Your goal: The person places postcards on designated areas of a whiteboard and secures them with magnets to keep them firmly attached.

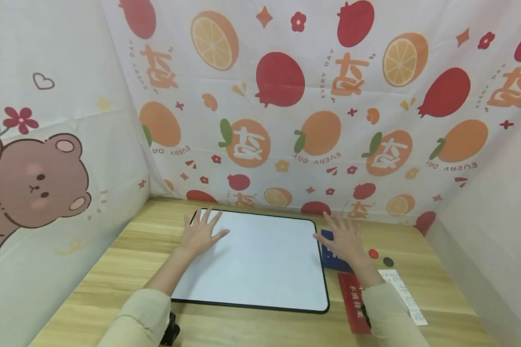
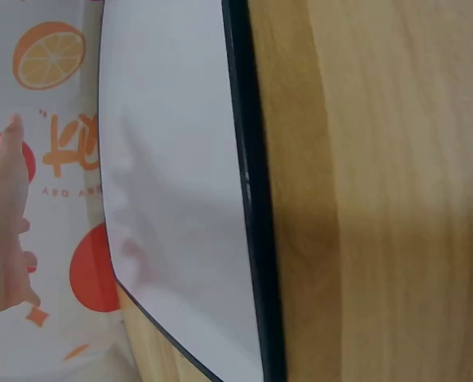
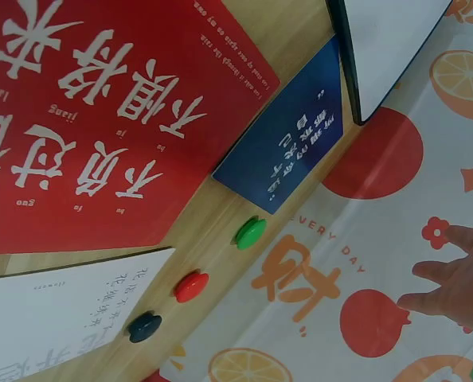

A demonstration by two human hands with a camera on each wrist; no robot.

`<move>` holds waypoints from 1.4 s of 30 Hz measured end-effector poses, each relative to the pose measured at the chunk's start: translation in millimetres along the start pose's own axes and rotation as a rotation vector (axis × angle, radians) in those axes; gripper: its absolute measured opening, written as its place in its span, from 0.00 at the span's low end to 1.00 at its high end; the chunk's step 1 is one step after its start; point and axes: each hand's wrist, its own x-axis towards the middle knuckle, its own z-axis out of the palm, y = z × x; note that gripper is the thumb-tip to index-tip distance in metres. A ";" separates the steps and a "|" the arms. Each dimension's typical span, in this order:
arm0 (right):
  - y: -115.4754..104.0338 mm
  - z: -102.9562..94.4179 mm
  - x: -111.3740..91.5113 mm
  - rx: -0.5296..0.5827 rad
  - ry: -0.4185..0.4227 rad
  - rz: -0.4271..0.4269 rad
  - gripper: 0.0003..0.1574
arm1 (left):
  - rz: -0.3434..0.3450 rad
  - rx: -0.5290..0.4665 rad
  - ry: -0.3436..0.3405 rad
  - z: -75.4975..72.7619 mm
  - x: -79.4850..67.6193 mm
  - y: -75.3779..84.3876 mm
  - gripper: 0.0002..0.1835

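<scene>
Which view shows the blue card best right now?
The right wrist view: the blue card looks large there, with no hand across it. In the head view, the right hand hides part of it; the left wrist view does not show it.

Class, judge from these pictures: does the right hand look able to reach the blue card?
Probably yes: the right hand holds nothing and hovers near the blue card, with nothing apparent between them.

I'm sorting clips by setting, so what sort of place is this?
Probably a small curtained tabletop workspace: fruit-print fabric hangs behind a wood-grain table, a bear-print sheet closes off the left side, and a white board lies on top.
</scene>
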 end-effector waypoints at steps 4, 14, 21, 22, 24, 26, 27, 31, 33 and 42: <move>3.1 0.5 -0.5 -0.003 -0.001 0.004 0.52 | -0.006 -0.019 -0.001 3.7 -2.9 -8.8 0.39; 7.4 -1.4 -11.3 0.036 0.010 0.028 0.50 | -0.020 -0.053 0.011 9.8 -21.0 -31.0 0.31; 11.0 -1.8 -23.1 0.073 0.039 0.031 0.51 | -0.042 -0.079 0.005 13.4 -38.0 -50.2 0.28; 11.6 -2.2 -24.9 0.081 0.041 0.034 0.51 | -0.046 -0.081 0.005 13.7 -39.8 -52.7 0.28; 12.3 -3.4 -28.3 0.092 0.042 0.043 0.52 | -0.056 -0.086 0.005 13.7 -43.5 -57.4 0.28; 12.5 -4.7 -31.7 0.101 0.046 0.049 0.52 | -0.067 -0.105 -0.001 14.1 -47.3 -61.6 0.28; 12.7 -5.2 -33.4 0.100 0.047 0.055 0.52 | -0.070 -0.111 -0.003 14.6 -49.3 -63.7 0.28; 13.5 -6.6 -39.0 0.118 0.055 0.080 0.51 | -0.070 -0.142 -0.006 18.3 -55.9 -70.0 0.29; 14.1 -6.6 -41.1 0.121 0.056 0.095 0.51 | -0.062 -0.151 -0.001 20.9 -58.3 -72.5 0.30; 21.9 -4.6 -49.1 0.114 0.054 0.131 0.49 | -0.025 -0.139 0.000 28.3 -60.0 -75.8 0.29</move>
